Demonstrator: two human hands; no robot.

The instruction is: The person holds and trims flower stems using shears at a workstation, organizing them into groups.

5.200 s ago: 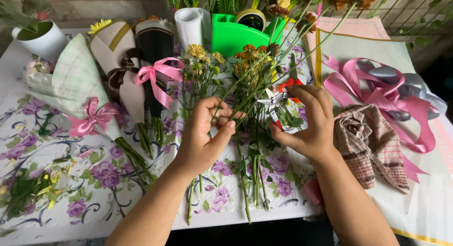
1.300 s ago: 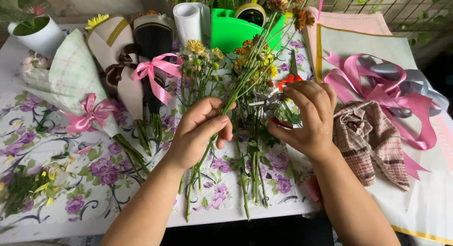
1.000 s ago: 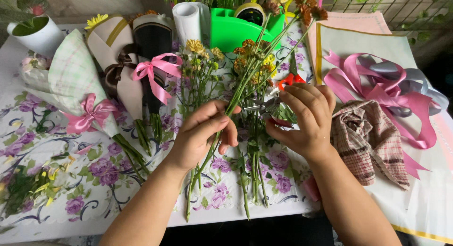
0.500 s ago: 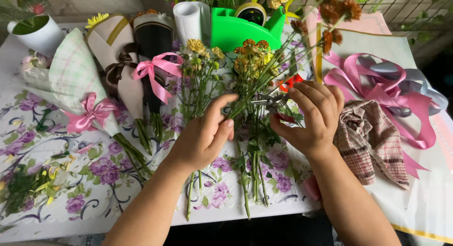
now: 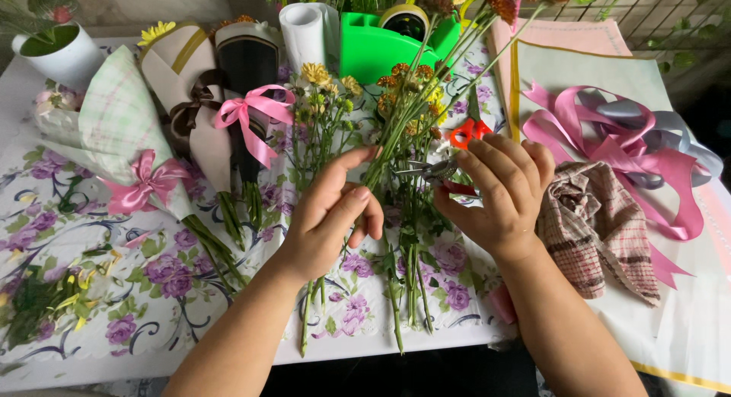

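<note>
Flower stems (image 5: 396, 130) are what I have in hand: a thin bunch of green stalks with orange and yellow heads, lying slantwise from near-left to far-right over the middle of the table (image 5: 91, 344). My left hand (image 5: 331, 222) is curled around the stalks low down, thumb and fingers closed on them. My right hand (image 5: 499, 191) grips a small pair of scissors (image 5: 453, 149) with orange handles, the blades pointing left and touching the stalks just above my left hand; I cannot tell whether the blades are parted.

As I judge it, a good share is finished: three wrapped bouquets (image 5: 190, 115) with pink and brown bows lie on the far left, done up in paper. The bunch in my grip is bare and unwrapped, and its stems trail long toward the near edge, so trimming looks only begun. More loose flowers (image 5: 324, 108) wait on the cloth between the bouquets and my bunch. Pink and grey ribbon (image 5: 609, 130) and sheets of wrapping paper (image 5: 563, 39) sit unused on the right, beside a checked cloth (image 5: 601, 229).
</note>
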